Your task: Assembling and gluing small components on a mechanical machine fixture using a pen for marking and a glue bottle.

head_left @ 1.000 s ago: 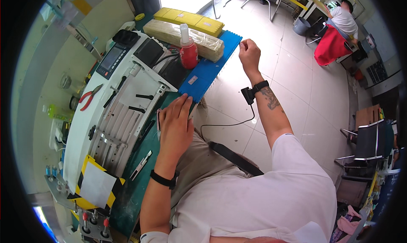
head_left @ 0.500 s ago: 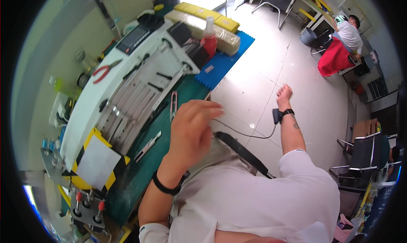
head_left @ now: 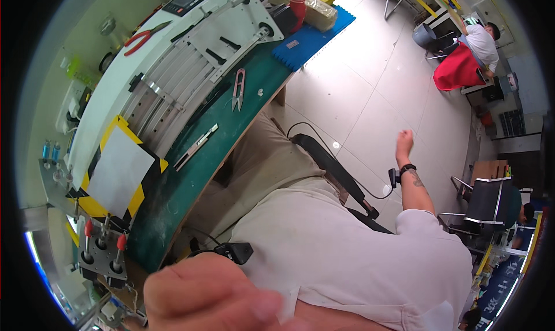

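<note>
As the head cam looks down, snips [head_left: 241, 88] lie on the green tbl [head_left: 185, 195], tips pointing near; knife [head_left: 196, 146] runs near-left to far-right. L hand [head_left: 205, 299], ½ sec ago partly hiding the snips, is now much nearer: fingers curled, blurred, can't tell if pinching. R hand [head_left: 404, 146], over floor [head_left: 358, 77], fingers in a fist.

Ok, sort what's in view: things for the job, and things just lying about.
Perhaps the job's, lying nearer the person:
utility knife
snips

Apparently just lying about, farther off:
red-handled pliers
red bottle
wrapped block

Judged by nearness: neither left hand nor right hand visibly holds anything.
</note>
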Motion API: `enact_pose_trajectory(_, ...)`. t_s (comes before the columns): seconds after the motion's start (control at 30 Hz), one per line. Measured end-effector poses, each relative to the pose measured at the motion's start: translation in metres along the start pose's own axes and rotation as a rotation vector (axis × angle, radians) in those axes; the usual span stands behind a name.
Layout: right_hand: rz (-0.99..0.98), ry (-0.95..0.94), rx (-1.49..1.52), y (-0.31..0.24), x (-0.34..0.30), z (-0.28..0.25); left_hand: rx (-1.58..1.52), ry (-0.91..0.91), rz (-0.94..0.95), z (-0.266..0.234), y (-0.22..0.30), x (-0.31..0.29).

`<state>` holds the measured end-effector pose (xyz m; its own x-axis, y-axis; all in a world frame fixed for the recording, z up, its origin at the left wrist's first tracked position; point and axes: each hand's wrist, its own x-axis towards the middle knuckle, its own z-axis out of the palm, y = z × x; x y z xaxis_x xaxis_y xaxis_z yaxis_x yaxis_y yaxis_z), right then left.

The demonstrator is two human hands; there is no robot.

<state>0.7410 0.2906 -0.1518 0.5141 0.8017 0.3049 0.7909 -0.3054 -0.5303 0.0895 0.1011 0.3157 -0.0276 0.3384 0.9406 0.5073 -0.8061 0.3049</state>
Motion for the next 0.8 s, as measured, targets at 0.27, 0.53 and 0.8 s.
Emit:
enact_pose_trajectory(0.27, -1.016, -0.852, 0.601, -0.454, -0.164, -0.064, 0.022, -0.318, -0.858, 0.039, -0.069, -0.112)
enact_pose_trajectory(0.53, -1.096, -0.953, 0.796, -0.543, -0.216, -0.09, 0.028, -0.201, -1.17, 0.005, -0.085, -0.139)
enact_pose_trajectory(0.8, -0.772, -0.937, 1.021, -0.554, -0.223, -0.095, -0.457, 0.123, -1.306, 0.012, -0.095, -0.137)
